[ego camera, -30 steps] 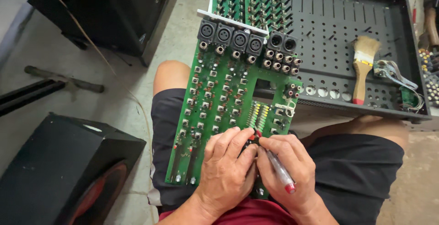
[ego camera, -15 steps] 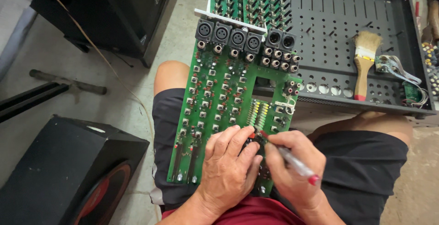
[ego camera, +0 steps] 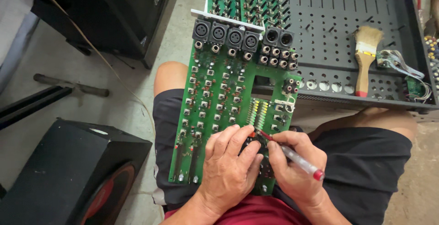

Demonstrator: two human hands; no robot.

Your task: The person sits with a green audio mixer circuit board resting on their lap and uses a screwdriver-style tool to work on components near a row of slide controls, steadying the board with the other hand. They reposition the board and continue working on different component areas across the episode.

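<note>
Green circuit board [ego camera: 219, 97] lies across the lap; left hand [ego camera: 228, 170] presses flat on its lower end, fingers curled, gripping nothing; right hand [ego camera: 295, 170] pinches a clear screwdriver [ego camera: 292, 157], tip at a part beside the fingers; work appears mid-way; brush [ego camera: 364, 60] lies untouched on the metal case [ego camera: 329, 19].

**Pen tilts lower, left fingers close in**

The pen [ego camera: 292, 157] in the right hand [ego camera: 292, 165] now lies flatter, its red cap swung out toward the right thigh. The left hand [ego camera: 228, 165] has its fingers curled closer around the pen tip on the board [ego camera: 219, 97].
</note>
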